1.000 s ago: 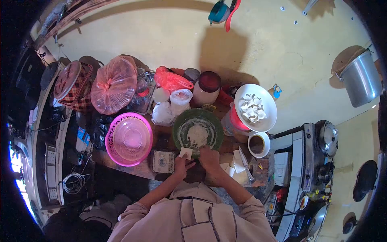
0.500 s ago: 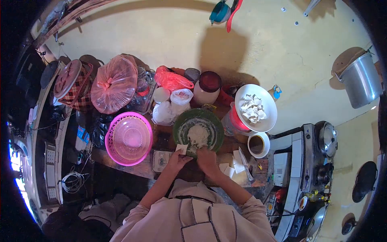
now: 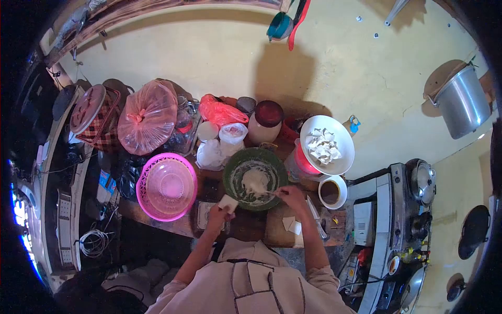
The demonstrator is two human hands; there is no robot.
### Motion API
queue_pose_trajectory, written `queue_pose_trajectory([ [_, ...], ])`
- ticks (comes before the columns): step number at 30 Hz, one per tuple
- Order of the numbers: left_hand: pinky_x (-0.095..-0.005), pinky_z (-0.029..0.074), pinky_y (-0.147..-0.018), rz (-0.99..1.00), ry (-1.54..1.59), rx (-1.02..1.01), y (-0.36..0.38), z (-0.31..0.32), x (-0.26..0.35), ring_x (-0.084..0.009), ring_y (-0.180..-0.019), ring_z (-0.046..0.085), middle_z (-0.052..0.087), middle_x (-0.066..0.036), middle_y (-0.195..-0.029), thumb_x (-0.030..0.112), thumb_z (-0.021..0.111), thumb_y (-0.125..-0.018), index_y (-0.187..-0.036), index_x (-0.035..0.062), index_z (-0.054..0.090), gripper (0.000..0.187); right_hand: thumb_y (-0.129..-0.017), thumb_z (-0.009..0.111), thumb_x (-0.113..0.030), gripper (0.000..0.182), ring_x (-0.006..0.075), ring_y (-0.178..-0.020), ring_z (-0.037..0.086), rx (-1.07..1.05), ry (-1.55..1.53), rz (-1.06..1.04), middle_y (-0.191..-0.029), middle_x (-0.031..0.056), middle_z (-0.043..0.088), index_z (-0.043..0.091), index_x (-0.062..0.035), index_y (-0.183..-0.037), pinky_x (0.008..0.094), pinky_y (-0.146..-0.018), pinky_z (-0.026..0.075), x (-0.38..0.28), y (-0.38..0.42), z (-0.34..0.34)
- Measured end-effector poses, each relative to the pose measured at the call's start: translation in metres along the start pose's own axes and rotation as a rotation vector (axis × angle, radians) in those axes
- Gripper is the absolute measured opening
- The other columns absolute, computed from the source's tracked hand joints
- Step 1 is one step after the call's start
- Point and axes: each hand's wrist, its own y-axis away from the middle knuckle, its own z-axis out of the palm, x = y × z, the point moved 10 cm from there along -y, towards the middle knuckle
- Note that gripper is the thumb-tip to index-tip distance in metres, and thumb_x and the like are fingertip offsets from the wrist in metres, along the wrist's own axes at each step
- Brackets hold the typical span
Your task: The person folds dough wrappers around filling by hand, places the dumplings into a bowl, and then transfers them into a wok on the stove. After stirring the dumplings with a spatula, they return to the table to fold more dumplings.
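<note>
My left hand (image 3: 217, 216) pinches a pale square wrapper (image 3: 228, 202) just outside the front-left rim of a green bowl (image 3: 282, 172). Inside that bowl lies a pale, sticky mixture (image 3: 254, 181), smeared up the sides. With closed fingers, my right hand (image 3: 293, 197) grips a spoon (image 3: 271, 193) at the bowl's right rim; the spoon's tip reaches into the mixture. More square wrappers (image 3: 294, 226) rest on a wooden board (image 3: 277, 238) below my right hand. Beside them is a knife (image 3: 319, 222).
At the right stand a white bowl of folded white pieces (image 3: 347, 152) and a cup of dark liquid (image 3: 330, 192). A pink basket (image 3: 192, 201) is on the left. Jars and a red bag (image 3: 222, 111) line the back. A stove (image 3: 398, 204) is far right.
My right hand has moved away from the wrapper to the right, and the spoon now shows in the mixture. My left hand has shifted left and slightly down with the wrapper.
</note>
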Motion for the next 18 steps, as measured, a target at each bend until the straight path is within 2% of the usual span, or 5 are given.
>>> queue_pose_trajectory([
  [3,-0.0272,0.05,-0.069,-0.057,-0.162,-0.179,-0.007,0.032,0.008,-0.0168,-0.089,0.054,0.054,-0.009,-0.093,0.012,0.051,-0.082,-0.101,-0.005,0.049,0.025,-0.077,0.054,-0.012,0.017,0.0212,-0.077,0.06,0.175,-0.199,-0.073,-0.08,0.0104,0.062,0.061,-0.005,-0.09,0.0308,-0.073,0.044,-0.009,0.016,-0.014],
  [6,-0.0251,0.048,-0.067,-0.09,0.092,-0.263,-0.011,0.067,0.024,-0.0137,-0.085,0.054,0.056,-0.007,-0.093,0.009,0.05,-0.082,-0.102,-0.0034,0.05,0.024,-0.077,0.054,-0.003,0.015,0.0171,-0.078,0.058,0.235,-0.432,-0.105,-0.08,0.0098,0.062,0.06,-0.0037,-0.09,0.0273,-0.073,0.044,-0.017,0.034,-0.012],
  [9,-0.0238,0.046,-0.067,-0.134,0.237,-0.449,-0.01,0.098,0.041,-0.0116,-0.081,0.053,0.055,-0.006,-0.096,0.007,0.049,-0.081,-0.104,-0.0014,0.051,0.024,-0.078,0.055,-0.005,0.01,0.0116,-0.072,0.054,0.375,-0.465,-0.263,-0.076,0.0051,0.058,0.06,-0.0011,-0.086,0.0234,-0.068,0.041,-0.027,0.047,-0.013],
  [12,-0.0238,0.044,-0.069,-0.093,0.264,-0.584,-0.009,0.111,0.049,-0.0112,-0.081,0.052,0.054,-0.005,-0.098,0.006,0.05,-0.081,-0.106,-0.0003,0.05,0.025,-0.079,0.055,-0.004,0.009,0.0123,-0.079,0.053,0.343,-0.664,-0.187,-0.081,0.0056,0.057,0.059,-0.0007,-0.086,0.0242,-0.073,0.04,-0.022,0.05,-0.003],
  [18,-0.0245,0.043,-0.073,-0.101,0.341,-0.74,-0.003,0.124,0.057,-0.0128,-0.089,0.05,0.053,-0.005,-0.103,0.008,0.053,-0.079,-0.108,-0.0002,0.047,0.031,-0.079,0.055,-0.005,0.008,0.0124,-0.078,0.052,0.332,-0.785,-0.252,-0.081,0.0048,0.057,0.059,-0.0004,-0.084,0.0246,-0.075,0.039,-0.021,0.051,0.002],
])
